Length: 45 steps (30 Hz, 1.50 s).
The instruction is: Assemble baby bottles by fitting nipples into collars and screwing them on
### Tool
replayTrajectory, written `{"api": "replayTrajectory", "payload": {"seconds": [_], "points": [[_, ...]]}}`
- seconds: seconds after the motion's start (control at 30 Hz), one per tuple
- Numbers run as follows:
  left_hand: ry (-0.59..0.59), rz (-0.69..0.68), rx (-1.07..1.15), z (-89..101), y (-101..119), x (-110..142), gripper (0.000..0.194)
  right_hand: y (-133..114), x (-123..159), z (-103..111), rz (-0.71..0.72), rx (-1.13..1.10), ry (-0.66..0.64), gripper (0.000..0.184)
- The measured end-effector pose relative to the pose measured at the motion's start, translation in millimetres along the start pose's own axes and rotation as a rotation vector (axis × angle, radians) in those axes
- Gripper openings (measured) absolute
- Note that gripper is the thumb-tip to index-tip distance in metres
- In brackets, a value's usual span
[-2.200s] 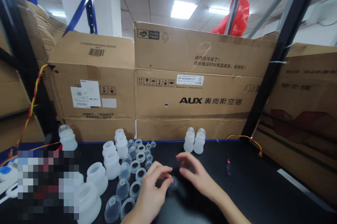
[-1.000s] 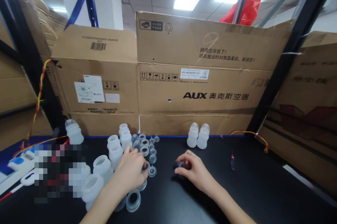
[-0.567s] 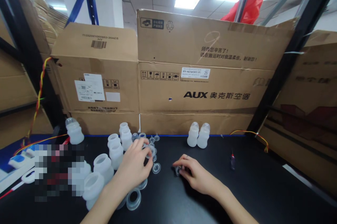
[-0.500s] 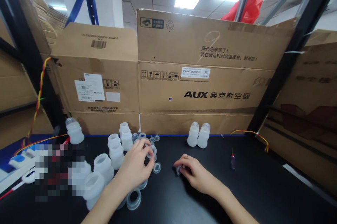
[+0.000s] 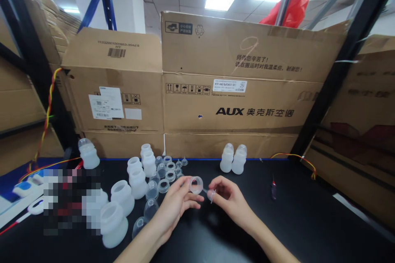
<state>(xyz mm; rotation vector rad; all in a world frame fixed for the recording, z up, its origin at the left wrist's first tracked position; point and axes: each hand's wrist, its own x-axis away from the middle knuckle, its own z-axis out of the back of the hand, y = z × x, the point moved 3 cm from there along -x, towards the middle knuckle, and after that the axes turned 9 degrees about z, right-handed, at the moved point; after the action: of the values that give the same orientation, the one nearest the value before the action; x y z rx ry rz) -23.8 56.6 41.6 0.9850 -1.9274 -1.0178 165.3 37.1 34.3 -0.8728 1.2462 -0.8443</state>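
Note:
My left hand (image 5: 174, 207) holds a clear plastic collar ring (image 5: 196, 185) by its rim, just above the black table (image 5: 296, 222). My right hand (image 5: 230, 202) pinches a small clear silicone nipple (image 5: 211, 194) right beside the ring, the two parts almost touching. To the left of my hands lie several clear rings and dome caps (image 5: 163, 177) in rows, and several white open bottles (image 5: 123, 197) stand further left.
Two capped white bottles (image 5: 233, 159) stand at the table's back edge before a wall of cardboard boxes (image 5: 228, 102). A small screwdriver (image 5: 273, 189) lies to the right. A blurred patch covers the left of the table, next to a black shelf post (image 5: 336, 69).
My left hand reached into the rows of rings, lifted one and brought it right to meet my right hand, which kept hold of the small nipple and rose slightly.

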Motion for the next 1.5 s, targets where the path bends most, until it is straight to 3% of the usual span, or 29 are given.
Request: {"api": "replayTrajectory", "payload": {"seconds": [0.3, 0.6, 0.83, 1.0, 1.23, 1.5], "points": [[-0.03, -0.044, -0.166, -9.8, -7, 5, 0.054, 2, 3, -8, 0.0, -0.047, 0.042, 0.043], [-0.014, -0.127, -0.347, -12.1, -25, -2, 0.063, 3, 5, -14, 0.033, 0.119, 0.041, 0.018], [-0.094, -0.142, -0.431, -21.2, -25, 10, 0.049, 1, 8, -18, 0.05, 0.175, 0.056, 0.013], [-0.005, -0.158, -0.441, -16.9, -29, 5, 0.054, 0, 9, -19, 0.033, 0.223, 0.041, 0.016], [0.116, -0.221, -0.546, -7.5, -36, -3, 0.045, -7, 10, -22, 0.031, 0.198, -0.06, 0.03], [0.152, -0.189, -0.518, -9.0, -29, -3, 0.043, -1, 13, -26, -0.001, 0.161, 0.008, 0.029]]}}
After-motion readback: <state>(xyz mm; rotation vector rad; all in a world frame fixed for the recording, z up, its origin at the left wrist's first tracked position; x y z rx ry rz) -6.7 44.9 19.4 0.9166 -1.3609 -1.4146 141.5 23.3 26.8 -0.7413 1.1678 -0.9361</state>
